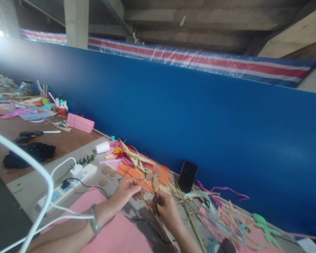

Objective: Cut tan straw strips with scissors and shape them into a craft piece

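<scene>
My left hand, with a bangle on its wrist, is closed in a pinch on a thin tan strip that looks like dried husk. Just to the right, my right hand is closed around a dark, slim tool; its exact kind is blurred. A tan, leaf-shaped piece stands up above the right fingers. Both hands are close together over the table, in front of an orange sheet. Beneath the left forearm lies pink paper.
A white power strip with plugs lies left, and white cables cross the near left. A phone leans on the blue partition. Husk strips, pipe cleaners, a paper cup and a glue gun lie around.
</scene>
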The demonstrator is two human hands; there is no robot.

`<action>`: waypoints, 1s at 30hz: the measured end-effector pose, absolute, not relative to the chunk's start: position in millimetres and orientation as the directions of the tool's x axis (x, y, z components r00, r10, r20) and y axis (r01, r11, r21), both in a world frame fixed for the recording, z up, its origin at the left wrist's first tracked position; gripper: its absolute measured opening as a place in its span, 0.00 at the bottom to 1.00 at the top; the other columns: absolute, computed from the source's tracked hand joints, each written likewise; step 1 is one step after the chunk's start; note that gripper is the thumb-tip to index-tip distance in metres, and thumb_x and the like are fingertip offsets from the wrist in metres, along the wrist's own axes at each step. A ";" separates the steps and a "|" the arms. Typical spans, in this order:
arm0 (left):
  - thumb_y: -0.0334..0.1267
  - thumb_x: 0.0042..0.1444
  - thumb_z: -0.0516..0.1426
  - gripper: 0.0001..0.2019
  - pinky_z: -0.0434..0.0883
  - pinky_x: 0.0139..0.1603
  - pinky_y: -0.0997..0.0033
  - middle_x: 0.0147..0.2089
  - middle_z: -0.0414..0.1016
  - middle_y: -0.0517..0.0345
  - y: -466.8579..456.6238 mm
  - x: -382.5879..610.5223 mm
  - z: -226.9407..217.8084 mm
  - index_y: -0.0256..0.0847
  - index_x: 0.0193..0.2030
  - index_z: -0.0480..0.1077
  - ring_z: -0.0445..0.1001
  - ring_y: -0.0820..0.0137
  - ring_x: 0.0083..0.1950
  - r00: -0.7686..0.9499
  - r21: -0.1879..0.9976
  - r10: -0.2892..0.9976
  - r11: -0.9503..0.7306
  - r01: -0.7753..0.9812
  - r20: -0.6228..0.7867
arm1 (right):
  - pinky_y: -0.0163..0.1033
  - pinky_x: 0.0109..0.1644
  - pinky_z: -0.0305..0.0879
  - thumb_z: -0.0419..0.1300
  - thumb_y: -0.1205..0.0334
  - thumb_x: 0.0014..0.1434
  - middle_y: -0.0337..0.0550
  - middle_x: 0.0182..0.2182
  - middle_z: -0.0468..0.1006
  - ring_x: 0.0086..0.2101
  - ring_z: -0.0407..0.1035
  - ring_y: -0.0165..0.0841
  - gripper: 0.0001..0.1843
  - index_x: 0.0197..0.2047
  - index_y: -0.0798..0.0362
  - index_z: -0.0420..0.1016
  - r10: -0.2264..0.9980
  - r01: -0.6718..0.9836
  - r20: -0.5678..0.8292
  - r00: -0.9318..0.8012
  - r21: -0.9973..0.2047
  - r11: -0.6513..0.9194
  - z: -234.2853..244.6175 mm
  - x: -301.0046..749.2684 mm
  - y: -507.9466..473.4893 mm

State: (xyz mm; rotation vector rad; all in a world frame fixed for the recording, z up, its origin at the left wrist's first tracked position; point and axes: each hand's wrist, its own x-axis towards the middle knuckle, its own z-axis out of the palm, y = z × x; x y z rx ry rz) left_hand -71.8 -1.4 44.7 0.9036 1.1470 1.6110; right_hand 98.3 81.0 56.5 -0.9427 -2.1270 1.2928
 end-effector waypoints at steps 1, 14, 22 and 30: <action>0.40 0.50 0.60 0.08 0.68 0.28 0.74 0.25 0.77 0.56 -1.7 -71.4 44.8 0.36 0.29 0.69 0.73 0.71 0.25 -0.285 0.953 0.957 -0.132 -0.271 0.052 | 0.33 0.25 0.53 0.66 0.53 0.46 0.32 0.14 0.64 0.19 0.58 0.28 0.19 0.21 0.51 0.60 0.756 0.253 0.037 -0.653 -0.931 0.264 57.6 97.6 80.8; 0.43 0.48 0.64 0.13 0.61 0.25 0.78 0.22 0.70 0.61 -5.2 -64.4 37.4 0.34 0.33 0.71 0.66 0.76 0.23 -0.101 0.995 0.991 -0.088 -0.055 0.082 | 0.35 0.29 0.61 0.69 0.53 0.41 0.37 0.21 0.72 0.25 0.65 0.32 0.16 0.25 0.53 0.70 0.807 0.201 0.117 -0.578 -0.938 0.281 72.7 94.1 70.5; 0.41 0.47 0.64 0.10 0.64 0.28 0.76 0.25 0.73 0.58 -1.9 -70.4 35.0 0.35 0.31 0.73 0.69 0.74 0.26 -0.142 0.993 0.985 -0.105 -0.051 0.097 | 0.34 0.29 0.60 0.64 0.59 0.41 0.37 0.21 0.72 0.24 0.64 0.31 0.10 0.25 0.53 0.67 0.774 0.200 0.111 -0.624 -0.934 0.295 66.7 93.1 73.0; 0.41 0.45 0.65 0.13 0.66 0.28 0.76 0.26 0.74 0.58 2.1 -71.8 30.6 0.35 0.34 0.75 0.71 0.73 0.27 -0.095 0.981 0.990 -0.114 -0.158 0.100 | 0.34 0.29 0.60 0.68 0.55 0.40 0.36 0.22 0.70 0.24 0.63 0.30 0.16 0.26 0.53 0.67 0.805 0.162 0.116 -0.582 -0.953 0.255 68.1 93.0 70.1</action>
